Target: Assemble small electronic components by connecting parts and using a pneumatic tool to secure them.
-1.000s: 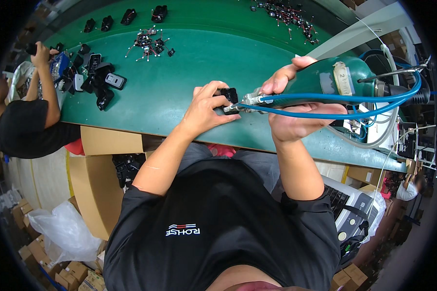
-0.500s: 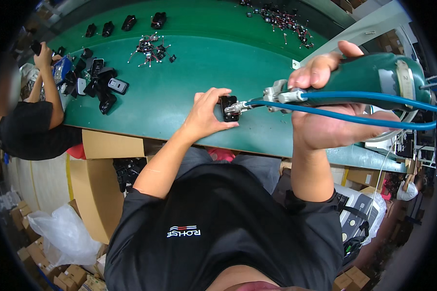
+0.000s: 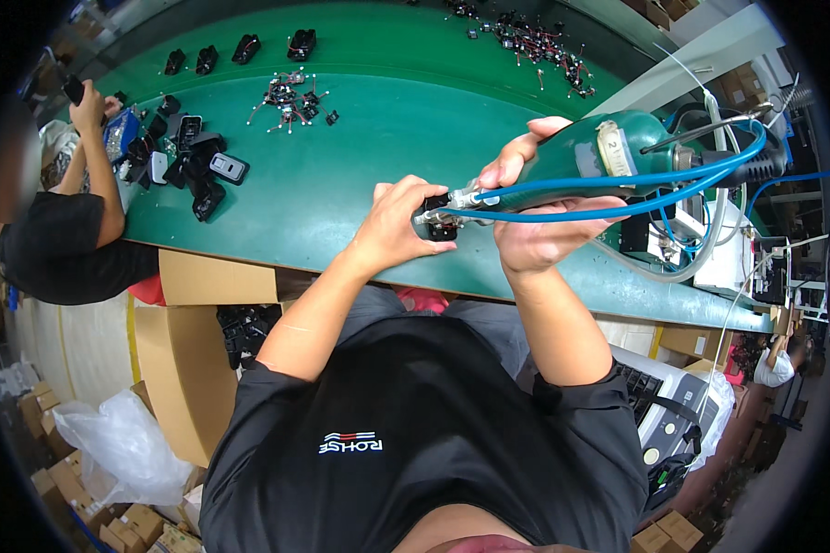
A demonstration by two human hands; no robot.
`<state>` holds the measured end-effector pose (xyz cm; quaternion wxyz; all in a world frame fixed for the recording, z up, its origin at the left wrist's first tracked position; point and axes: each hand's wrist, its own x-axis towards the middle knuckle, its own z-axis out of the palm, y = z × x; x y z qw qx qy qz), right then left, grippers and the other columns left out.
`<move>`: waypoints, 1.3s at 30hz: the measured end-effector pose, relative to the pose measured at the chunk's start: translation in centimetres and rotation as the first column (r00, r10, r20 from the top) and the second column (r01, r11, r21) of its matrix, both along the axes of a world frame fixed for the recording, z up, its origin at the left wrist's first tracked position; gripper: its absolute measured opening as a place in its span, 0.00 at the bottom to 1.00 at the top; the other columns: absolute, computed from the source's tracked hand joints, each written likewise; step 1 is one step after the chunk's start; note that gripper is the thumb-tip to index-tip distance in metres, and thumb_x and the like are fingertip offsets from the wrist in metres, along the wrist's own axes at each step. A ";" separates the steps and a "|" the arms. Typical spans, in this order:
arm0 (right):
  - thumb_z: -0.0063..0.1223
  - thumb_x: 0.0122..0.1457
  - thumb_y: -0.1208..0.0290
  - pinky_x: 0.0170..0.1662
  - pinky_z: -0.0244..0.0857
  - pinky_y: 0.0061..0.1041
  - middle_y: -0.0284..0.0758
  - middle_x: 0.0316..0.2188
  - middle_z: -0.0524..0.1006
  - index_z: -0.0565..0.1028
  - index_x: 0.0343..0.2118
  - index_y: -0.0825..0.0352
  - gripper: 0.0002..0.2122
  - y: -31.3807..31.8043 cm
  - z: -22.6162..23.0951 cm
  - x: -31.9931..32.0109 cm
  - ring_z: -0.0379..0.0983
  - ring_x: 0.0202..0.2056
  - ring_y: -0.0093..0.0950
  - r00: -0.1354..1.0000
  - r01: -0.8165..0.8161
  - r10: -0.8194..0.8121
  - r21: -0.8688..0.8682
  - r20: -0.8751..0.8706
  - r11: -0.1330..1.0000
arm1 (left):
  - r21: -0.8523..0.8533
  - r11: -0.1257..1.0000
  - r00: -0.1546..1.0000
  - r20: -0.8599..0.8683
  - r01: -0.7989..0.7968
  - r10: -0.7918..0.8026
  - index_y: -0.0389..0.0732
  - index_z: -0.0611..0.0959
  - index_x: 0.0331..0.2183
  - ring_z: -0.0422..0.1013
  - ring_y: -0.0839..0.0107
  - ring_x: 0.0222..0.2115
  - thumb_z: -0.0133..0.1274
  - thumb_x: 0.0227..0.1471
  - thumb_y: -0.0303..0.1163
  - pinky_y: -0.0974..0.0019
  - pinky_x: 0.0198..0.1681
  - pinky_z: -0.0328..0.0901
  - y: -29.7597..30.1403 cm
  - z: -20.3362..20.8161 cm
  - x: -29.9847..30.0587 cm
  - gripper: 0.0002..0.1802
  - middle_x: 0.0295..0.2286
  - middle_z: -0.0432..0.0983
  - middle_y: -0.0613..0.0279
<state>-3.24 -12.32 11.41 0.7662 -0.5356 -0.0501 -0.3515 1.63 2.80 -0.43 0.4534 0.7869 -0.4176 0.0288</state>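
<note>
My left hand point(image 3: 389, 223) grips a small black plastic housing point(image 3: 442, 233) on the green bench, thumb on its near side and fingers on its far side. My right hand point(image 3: 546, 241) is wrapped round a green power screwdriver point(image 3: 567, 164), held almost level with its tip end pointing left. Two blue air hoses point(image 3: 563, 218) run along the tool to a metal fitting at its front. That fitting point(image 3: 466, 203) overlaps the housing, so the bit and the exact contact point are hidden.
A pile of wired parts point(image 3: 289, 100) lies mid-bench, with black housings point(image 3: 203, 180) to its left. Several black housings point(image 3: 247, 49) line the far strip, and more wired parts point(image 3: 544, 51) lie far right. At left a co-worker point(image 3: 65, 221) sits; an open carton point(image 3: 180, 369) stands below.
My right hand has brought the screwdriver left and nearer to me, its front end now over the housing. The left hand has barely moved and keeps its grip.
</note>
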 end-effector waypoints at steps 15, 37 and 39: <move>0.30 0.49 0.15 0.29 0.70 0.25 0.34 0.24 0.72 0.66 0.53 0.68 0.52 -1.3 3.6 1.9 0.72 0.24 0.28 0.998 -0.062 0.066 0.124 -0.022 0.990 | 0.043 0.999 1.000 0.010 -0.026 0.026 0.45 0.78 0.51 0.71 0.62 0.47 0.76 0.32 0.44 0.57 0.49 0.57 0.5 0.3 0.4 0.43 0.42 0.74 0.62; 0.47 0.70 0.56 0.49 0.69 0.30 0.43 0.49 0.71 0.56 0.64 0.76 0.30 -13.6 3.0 -6.6 0.73 0.44 0.32 0.614 0.732 -0.772 -0.484 0.163 0.480 | 0.799 0.441 0.901 0.277 -0.409 0.334 0.47 0.71 0.56 0.64 0.57 0.59 0.68 0.43 0.29 0.44 0.59 0.61 2.7 5.7 31.5 0.38 0.56 0.67 0.58; 0.46 0.67 0.65 0.63 0.56 0.40 0.47 0.59 0.62 0.56 0.62 0.74 0.26 -12.1 5.1 -6.5 0.62 0.59 0.36 0.170 0.817 -0.851 -0.553 0.497 -0.160 | 0.795 0.405 0.885 0.344 -0.452 0.313 0.48 0.68 0.61 0.59 0.54 0.63 0.71 0.43 0.34 0.46 0.62 0.59 1.8 7.2 30.6 0.45 0.62 0.61 0.55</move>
